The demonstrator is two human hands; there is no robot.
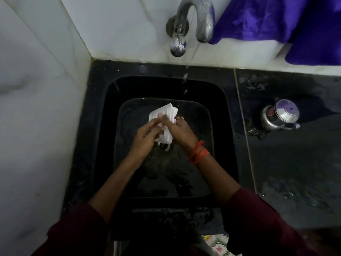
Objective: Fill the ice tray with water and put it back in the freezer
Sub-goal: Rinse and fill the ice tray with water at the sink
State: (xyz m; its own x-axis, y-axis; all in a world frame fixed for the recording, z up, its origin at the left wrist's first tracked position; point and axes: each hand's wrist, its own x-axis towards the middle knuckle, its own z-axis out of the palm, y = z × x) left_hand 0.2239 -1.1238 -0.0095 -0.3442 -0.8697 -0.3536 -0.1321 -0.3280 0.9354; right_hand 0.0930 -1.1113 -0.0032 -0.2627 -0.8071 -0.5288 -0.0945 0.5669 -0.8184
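Note:
A white plastic ice tray [166, 113] is held tilted over the black sink [219, 111], below the metal tap [191, 24]. A thin stream of water [185, 80] falls from the spout towards the tray's far end. My left hand [145, 134] lies over the tray from the left, fingers stretched across its top. My right hand [181, 131] grips the tray's right side, with a ring on one finger and orange threads on the wrist. Most of the tray's near end is hidden by both hands.
A steel kettle with a lid [280, 115] stands on the wet black counter [295, 172] to the right of the sink. A purple cloth [276, 21] hangs at the top right against the white wall. White marble tiles [36, 108] close the left side.

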